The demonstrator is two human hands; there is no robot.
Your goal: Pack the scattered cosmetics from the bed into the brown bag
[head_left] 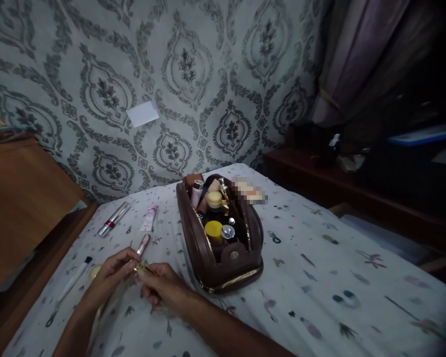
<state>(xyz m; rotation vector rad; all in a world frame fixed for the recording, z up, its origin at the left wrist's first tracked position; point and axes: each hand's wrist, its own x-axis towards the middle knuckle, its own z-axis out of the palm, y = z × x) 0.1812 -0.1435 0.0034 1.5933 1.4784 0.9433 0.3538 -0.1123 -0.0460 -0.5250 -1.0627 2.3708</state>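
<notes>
My left hand point(115, 267) and my right hand point(163, 283) meet low in the view, left of the bag. Both pinch a small gold-coloured item point(140, 267); its kind cannot be made out, as fingers cover part of it. Just beyond my left fingertips is a slim pinkish tube with a dark end point(143, 244). To the right of my hands stands a brown makeup bag point(193, 248), unzipped, with several cosmetics inside. Among these are a yellow-lidded jar point(213, 230), a silver round cap point(228, 231) and a cream-topped jar point(214, 199).
A silver tube with a red band point(114, 219), a small pink-and-white tube point(149, 218) and a white stick with a black end point(75, 278) lie on the patterned sheet point(301, 287). Behind my left hand shows a round yellowish thing point(95, 271). Wooden furniture point(29, 198) borders the left.
</notes>
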